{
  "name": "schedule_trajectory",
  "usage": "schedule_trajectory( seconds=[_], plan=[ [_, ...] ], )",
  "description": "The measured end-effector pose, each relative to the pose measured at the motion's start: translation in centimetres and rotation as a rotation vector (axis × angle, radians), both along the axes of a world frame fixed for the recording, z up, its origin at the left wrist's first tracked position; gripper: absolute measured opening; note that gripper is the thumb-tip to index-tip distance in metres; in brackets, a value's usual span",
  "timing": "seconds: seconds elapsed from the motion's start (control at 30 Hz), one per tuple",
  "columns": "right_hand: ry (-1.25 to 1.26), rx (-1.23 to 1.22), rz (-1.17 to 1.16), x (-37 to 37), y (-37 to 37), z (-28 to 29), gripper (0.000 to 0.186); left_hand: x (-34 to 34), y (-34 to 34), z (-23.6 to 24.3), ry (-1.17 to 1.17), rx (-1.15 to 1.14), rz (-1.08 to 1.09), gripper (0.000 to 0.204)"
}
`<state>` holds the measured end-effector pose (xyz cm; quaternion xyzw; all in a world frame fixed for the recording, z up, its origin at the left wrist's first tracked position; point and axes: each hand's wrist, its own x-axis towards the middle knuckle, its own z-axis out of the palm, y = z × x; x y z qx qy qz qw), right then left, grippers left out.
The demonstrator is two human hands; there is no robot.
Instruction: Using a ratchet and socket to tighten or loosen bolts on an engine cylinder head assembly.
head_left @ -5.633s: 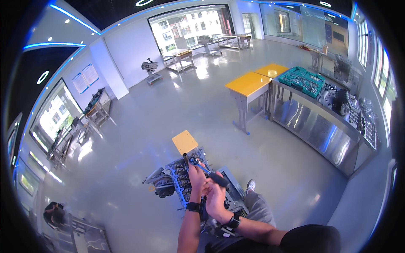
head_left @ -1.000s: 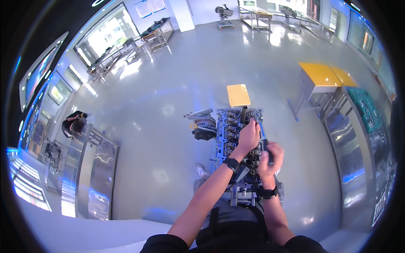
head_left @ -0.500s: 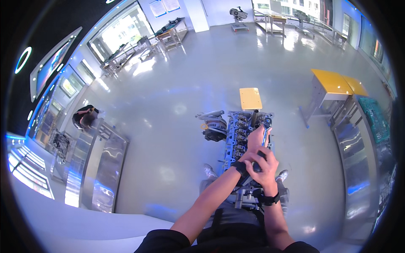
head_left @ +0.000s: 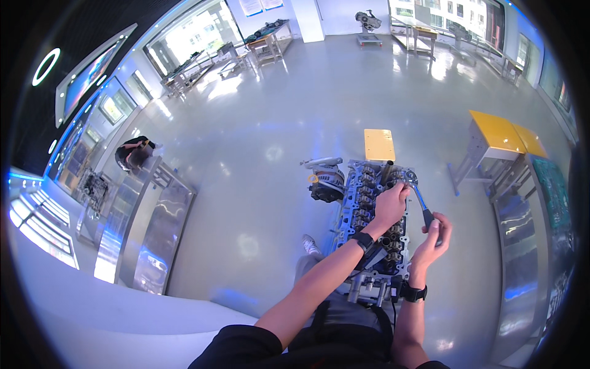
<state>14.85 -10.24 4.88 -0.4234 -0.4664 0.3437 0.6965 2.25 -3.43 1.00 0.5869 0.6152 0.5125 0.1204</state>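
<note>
My right hand (head_left: 432, 242) is closed round the black handle of a ratchet wrench (head_left: 419, 196). The wrench slants from its round head, over the right side of the engine cylinder head (head_left: 364, 200), down to the right past the edge. My left hand (head_left: 391, 205) reaches across the valve gear, its fingers curled together right beside the wrench head. What those fingers pinch is hidden from this angle. A dark upright tube (head_left: 387, 172) stands just beyond the left hand. An alternator (head_left: 327, 183) is attached at the engine's left side.
A yellow stool top (head_left: 379, 145) stands beyond the engine. On the right are yellow-topped tables (head_left: 497, 134) and a bench bearing a green tray (head_left: 551, 190). A metal bench (head_left: 150, 234) stands left, where another person (head_left: 136, 154) bends over. An engine on a stand (head_left: 368, 24) is far off.
The wrench handle has swung outward to the right, and my right hand has moved with it, away from my left wrist. My left hand stays by the wrench head. The view has shifted slightly.
</note>
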Motion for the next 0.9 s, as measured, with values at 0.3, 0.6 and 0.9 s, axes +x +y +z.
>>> schedule_trajectory(
  seconds=[0.3,0.6,0.9],
  plan=[
    [-0.485,0.351,0.276,-3.8,-1.7,1.1,0.013,-0.6,-0.5,0.2,-0.148,0.149,-0.110,0.021],
    [0.147,-0.082,0.456,3.7,2.3,0.9,0.020,0.6,2.2,0.1,0.081,-0.015,0.003,0.014],
    [0.160,-0.035,0.414,1.9,0.3,-1.3,0.019,-1.1,-0.5,-0.7,0.131,0.023,-0.019,0.014]
  ],
)
